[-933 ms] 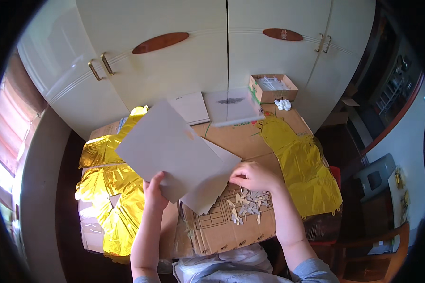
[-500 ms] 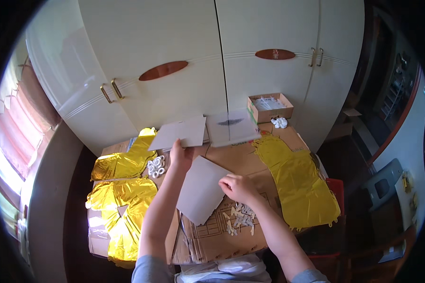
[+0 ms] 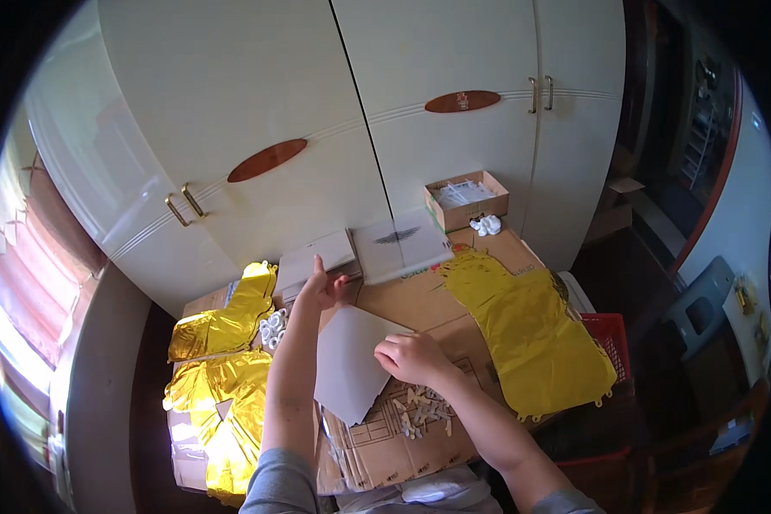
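Observation:
A grey card sheet (image 3: 351, 360) lies at an angle on the cardboard-covered table in front of me. My left hand (image 3: 321, 289) is beyond its far corner, with fingers apart and nothing held, by a stack of similar grey sheets (image 3: 317, 257). At the near sheet's right edge, my right hand (image 3: 411, 358) is closed with curled fingers. What it holds, if anything, is hidden. Below that hand lies a pile of small pale pieces (image 3: 421, 411). White rings (image 3: 273, 327) sit left of my left forearm.
Gold foil balloons (image 3: 218, 321) lie at the left, and a flat yellow foil one (image 3: 544, 343) at the right. A clear plastic bag (image 3: 403, 246), a box of white sticks (image 3: 467, 199) and a white bundle (image 3: 486, 225) stand near the cabinet. A red basket (image 3: 606, 338) is at right.
The grey sheet my left hand held now rests on the far stack, and that hand has let go. My right hand stays closed beside the near sheet. The whole view has shifted and tilted.

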`<state>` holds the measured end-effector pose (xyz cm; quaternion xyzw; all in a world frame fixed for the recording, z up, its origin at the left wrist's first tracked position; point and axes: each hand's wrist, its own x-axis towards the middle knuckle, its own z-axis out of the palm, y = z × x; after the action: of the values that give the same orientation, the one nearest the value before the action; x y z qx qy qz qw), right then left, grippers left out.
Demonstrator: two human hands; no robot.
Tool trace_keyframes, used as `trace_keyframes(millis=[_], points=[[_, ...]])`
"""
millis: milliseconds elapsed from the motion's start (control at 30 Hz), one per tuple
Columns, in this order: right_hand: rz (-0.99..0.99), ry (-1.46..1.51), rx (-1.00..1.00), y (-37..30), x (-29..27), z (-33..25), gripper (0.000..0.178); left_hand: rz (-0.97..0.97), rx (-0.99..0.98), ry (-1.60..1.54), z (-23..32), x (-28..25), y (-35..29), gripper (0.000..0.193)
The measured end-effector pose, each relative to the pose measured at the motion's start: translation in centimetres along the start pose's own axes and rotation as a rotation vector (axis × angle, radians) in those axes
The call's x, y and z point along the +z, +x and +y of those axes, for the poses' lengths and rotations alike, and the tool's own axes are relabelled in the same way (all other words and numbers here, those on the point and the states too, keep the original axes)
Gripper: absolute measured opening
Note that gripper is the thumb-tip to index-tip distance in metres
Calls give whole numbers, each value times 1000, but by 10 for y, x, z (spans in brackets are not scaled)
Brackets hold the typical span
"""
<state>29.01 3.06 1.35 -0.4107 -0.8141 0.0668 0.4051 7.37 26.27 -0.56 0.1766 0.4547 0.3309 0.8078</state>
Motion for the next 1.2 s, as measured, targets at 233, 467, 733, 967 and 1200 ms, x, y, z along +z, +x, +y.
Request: trace_keyframes(millis=[233,467,733,967,1200], points=[[-41,-19,-4,0,3,-1,11,90,56,192,-17,-7,-35,57],[-39,-34,-43,0,7,-1,10,2,194,-4,-17,-26,-28,48],[-37,-85,68,1,9,5,11,166,296,471,-14,-22,-42,35],[-252,-222,247,-5,1,14,59,488,710,1900,-55,-23,-91,53],[-338,-239,331,-7,9,19,74,394,426,1746,-64,-3,-117,44]])
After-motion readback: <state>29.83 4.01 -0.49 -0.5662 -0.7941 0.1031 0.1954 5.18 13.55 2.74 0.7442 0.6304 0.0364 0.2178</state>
